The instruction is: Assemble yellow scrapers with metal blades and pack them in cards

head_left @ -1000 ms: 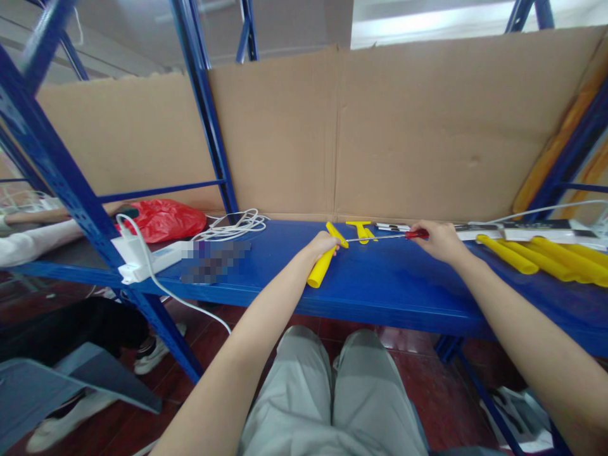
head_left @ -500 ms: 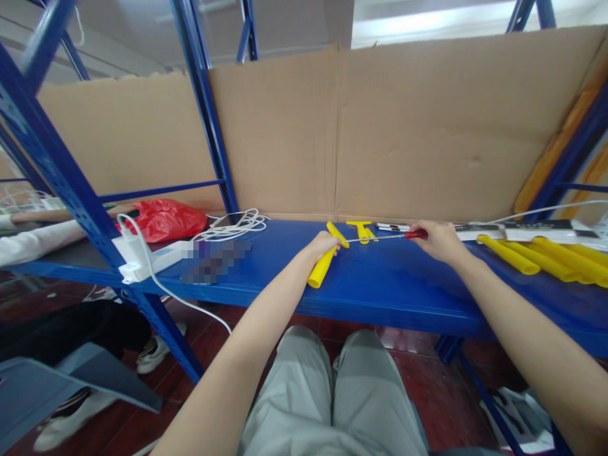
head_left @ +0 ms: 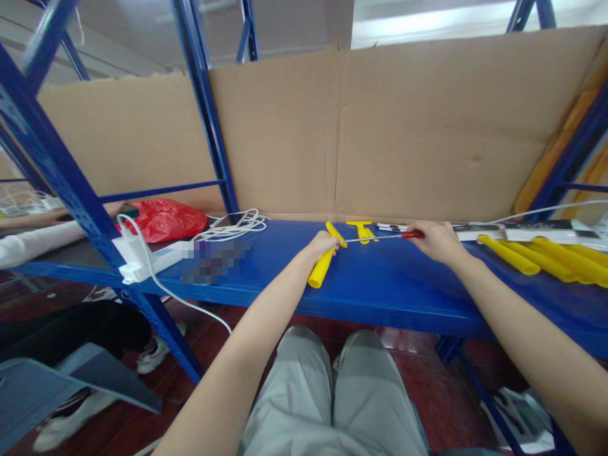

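Note:
My left hand (head_left: 324, 243) is closed around a yellow T-shaped piece with a tube-like handle (head_left: 320, 271), held just above the blue shelf. Its yellow crosspiece (head_left: 335, 234) sticks out past my fingers. In my right hand (head_left: 437, 240) is a screwdriver with a red handle (head_left: 412, 234), gripped by that handle. The long metal shaft lies level and points left, its tip at the end of the crosspiece. Whether the tip sits in a screw is too small to tell. Behind the shaft, another yellow T-shaped piece (head_left: 361, 230) lies on the shelf.
Several yellow tubes (head_left: 509, 254) lie at the right, by long black-and-white boxes (head_left: 536, 230). On the left are a white power strip (head_left: 154, 261), coiled white cable (head_left: 244, 221) and a red plastic bag (head_left: 166, 220). A co-worker's sleeve (head_left: 40, 244) shows beyond the blue post (head_left: 90, 152).
My right hand and the screwdriver have shifted slightly left. The crosspiece has tipped a little in my left hand. At far left, the co-worker's arm has moved slightly.

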A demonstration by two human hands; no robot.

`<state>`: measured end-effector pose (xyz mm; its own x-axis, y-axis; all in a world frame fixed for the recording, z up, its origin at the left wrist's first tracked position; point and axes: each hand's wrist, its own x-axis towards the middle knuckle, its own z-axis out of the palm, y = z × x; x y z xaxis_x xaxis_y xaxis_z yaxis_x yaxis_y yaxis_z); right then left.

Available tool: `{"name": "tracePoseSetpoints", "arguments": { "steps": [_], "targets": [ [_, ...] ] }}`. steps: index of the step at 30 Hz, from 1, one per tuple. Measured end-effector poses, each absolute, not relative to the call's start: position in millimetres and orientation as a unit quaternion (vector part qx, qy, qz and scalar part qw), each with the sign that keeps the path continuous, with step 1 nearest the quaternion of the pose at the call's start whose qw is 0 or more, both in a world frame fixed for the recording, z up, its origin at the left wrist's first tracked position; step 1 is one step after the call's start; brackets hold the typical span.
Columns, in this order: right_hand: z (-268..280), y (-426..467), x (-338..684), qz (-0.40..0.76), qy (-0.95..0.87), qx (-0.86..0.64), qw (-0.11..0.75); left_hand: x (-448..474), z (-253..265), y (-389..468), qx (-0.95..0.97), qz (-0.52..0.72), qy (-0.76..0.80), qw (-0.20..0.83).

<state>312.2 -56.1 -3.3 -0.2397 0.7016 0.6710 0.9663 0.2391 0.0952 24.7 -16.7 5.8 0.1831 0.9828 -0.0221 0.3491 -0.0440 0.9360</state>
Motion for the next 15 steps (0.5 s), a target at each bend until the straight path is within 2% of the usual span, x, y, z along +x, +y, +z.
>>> {"name": "tracePoseSetpoints", "arguments": {
  "steps": [8, 15],
  "targets": [
    [23, -53, 282, -0.341, -0.777, -0.508, 0.149, 16, -2, 4, 0.616, 0.387, 0.581, 0.366],
    [34, -36, 273, -0.278, -0.788, -0.535, 0.123, 11, -5, 17, 0.603, 0.387, 0.603, 0.350]
  ]
}}
